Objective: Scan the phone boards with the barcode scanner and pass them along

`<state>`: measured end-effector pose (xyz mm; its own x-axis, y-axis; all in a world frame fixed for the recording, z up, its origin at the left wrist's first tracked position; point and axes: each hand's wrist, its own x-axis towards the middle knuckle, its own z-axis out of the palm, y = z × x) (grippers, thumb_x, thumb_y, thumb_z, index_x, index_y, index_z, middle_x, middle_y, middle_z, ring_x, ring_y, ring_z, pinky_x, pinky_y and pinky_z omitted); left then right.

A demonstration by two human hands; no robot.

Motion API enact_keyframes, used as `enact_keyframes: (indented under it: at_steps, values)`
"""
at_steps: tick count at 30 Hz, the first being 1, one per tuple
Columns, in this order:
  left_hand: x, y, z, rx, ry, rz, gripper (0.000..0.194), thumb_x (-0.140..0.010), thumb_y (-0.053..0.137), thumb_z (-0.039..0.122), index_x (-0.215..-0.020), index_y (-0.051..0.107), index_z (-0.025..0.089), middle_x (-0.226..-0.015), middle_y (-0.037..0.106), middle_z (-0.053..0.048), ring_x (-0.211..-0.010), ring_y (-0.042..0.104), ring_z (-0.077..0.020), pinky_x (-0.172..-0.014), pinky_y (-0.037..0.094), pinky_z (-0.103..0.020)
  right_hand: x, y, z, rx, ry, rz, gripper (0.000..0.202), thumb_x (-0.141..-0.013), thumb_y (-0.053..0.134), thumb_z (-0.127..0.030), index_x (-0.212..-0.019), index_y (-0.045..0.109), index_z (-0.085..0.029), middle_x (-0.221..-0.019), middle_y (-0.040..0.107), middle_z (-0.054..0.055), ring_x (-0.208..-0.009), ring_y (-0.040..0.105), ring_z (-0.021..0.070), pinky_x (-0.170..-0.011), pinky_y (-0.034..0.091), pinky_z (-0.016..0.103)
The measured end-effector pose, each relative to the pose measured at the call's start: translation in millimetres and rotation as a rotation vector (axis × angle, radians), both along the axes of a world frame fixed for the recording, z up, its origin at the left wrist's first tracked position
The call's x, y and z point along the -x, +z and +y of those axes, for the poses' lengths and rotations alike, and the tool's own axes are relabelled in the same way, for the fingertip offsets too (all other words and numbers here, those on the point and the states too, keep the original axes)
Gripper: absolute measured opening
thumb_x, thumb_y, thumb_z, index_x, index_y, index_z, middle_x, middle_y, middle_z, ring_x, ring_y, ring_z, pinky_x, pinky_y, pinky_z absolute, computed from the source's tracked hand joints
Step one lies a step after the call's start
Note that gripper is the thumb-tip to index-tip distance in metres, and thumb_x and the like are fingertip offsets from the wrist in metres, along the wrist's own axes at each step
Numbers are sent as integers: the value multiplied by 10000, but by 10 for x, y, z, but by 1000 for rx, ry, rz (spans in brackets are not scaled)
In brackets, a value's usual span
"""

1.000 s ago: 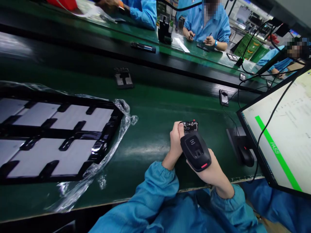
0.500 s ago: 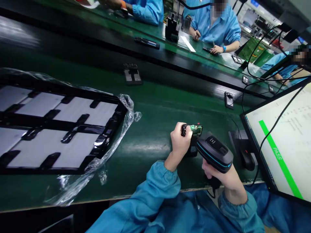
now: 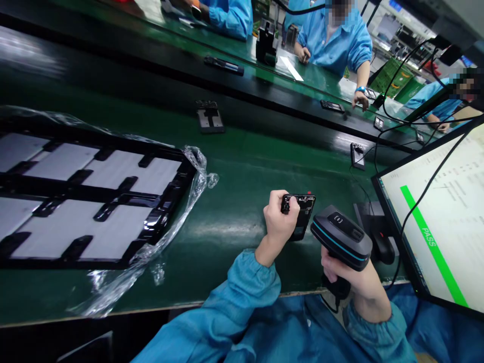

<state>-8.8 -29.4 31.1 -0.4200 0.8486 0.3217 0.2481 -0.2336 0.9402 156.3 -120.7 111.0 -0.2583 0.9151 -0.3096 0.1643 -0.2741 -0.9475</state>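
My left hand (image 3: 279,214) is closed around the upper left edge of an opened phone (image 3: 302,222), its thumb across the top end where small parts show. The phone is dark and stands tilted above the green bench. Close to its right, my right hand (image 3: 335,264) grips a black barcode scanner (image 3: 341,237) with a blue stripe around its head. The scanner's head points left towards the phone, with a gap between the two. A cable hangs from the bottom of its handle.
At left lies a black tray (image 3: 106,194) of grey-white flat pieces with loose clear plastic wrap (image 3: 189,196). A monitor (image 3: 434,217) showing PASS and a mouse (image 3: 383,247) are at right. Phone parts (image 3: 210,118) lie farther back. Co-workers (image 3: 333,35) sit across the line.
The scanner in my right hand has moved right, away from the phone. The bright light on the phone's top end is gone. Across the line, a co-worker's hand has moved right, leaving a phone behind.
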Motion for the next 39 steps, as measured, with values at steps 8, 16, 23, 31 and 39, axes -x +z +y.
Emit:
enact_keyframes:
  at_steps: [8, 16, 23, 31, 39]
  values:
    - [-82, -1, -26, 77, 54, 65, 163, -810, 583, 336, -896, 530, 207, -662, 606, 29, -552, 596, -114, -574, 461, -222, 289, 46, -144, -181, -68, -155, 221, -729, 763, -209, -921, 656, -182, -803, 692, 54, -646, 632, 206, -598, 540, 319]
    - [-78, 44, -63, 149, -27, -38, 407, -816, 602, 292, -1196, 482, 211, -728, 681, 9, -596, 649, -140, -571, 466, -234, 463, -38, -167, -275, -54, -346, 156, -713, 724, -153, -842, 642, -186, -730, 668, 43, -718, 639, 252, -589, 528, 316]
    - [-83, 26, 48, 196, -16, -45, 411, -816, 604, 328, -1179, 443, 221, -728, 694, -3, -630, 677, -171, -583, 465, -250, 445, -42, -196, -240, -70, -306, 130, -739, 737, -185, -844, 660, -179, -750, 698, 55, -735, 653, 254, -606, 534, 315]
    - [348, -311, 121, 412, -682, -166, 988, -679, 739, 397, -1492, 196, 248, -1245, 658, -133, -1059, 687, -264, -875, 552, -386, 261, -573, 337, -120, -354, -64, 287, -671, 801, -309, -905, 715, -167, -820, 715, 19, -784, 633, 214, -759, 535, 340]
    - [51, -537, 210, 382, -416, 430, 524, -787, 589, 390, -1275, 493, 227, -1091, 665, -125, -1002, 664, -342, -862, 518, -455, -41, -783, 306, -15, -157, 224, 376, -597, 902, -365, -864, 728, -166, -772, 678, -5, -773, 620, 180, -828, 515, 345]
